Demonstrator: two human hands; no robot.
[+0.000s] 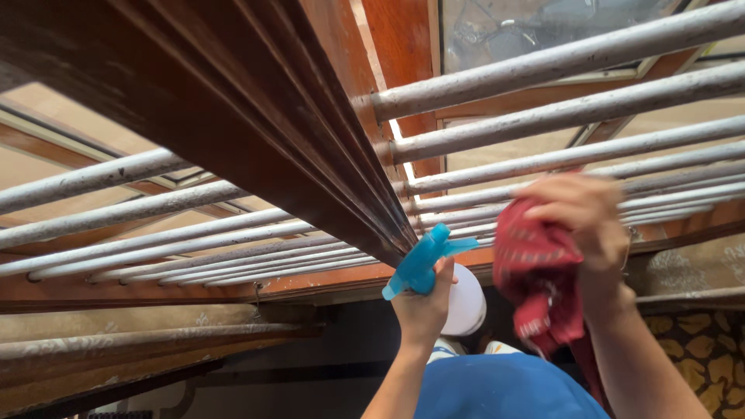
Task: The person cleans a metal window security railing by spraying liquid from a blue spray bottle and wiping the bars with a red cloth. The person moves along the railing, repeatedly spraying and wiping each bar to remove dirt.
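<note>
Overhead, the right hand (586, 217), blurred, is bunched around a red cloth (535, 271) pressed against the grey window bars (543, 163), which run left to right across the wooden frame (310, 155); the left hand (425, 306) grips a white spray bottle (464, 302) with a blue trigger just below, so the cloth hand is the nearer to the bars

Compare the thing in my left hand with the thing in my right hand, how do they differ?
The spray bottle in the left hand is rigid, white with a blue trigger head; the cloth in the right hand is soft, red and crumpled. The bottle sits below the window bars; the cloth is raised against them. Both are gripped firmly.
</note>
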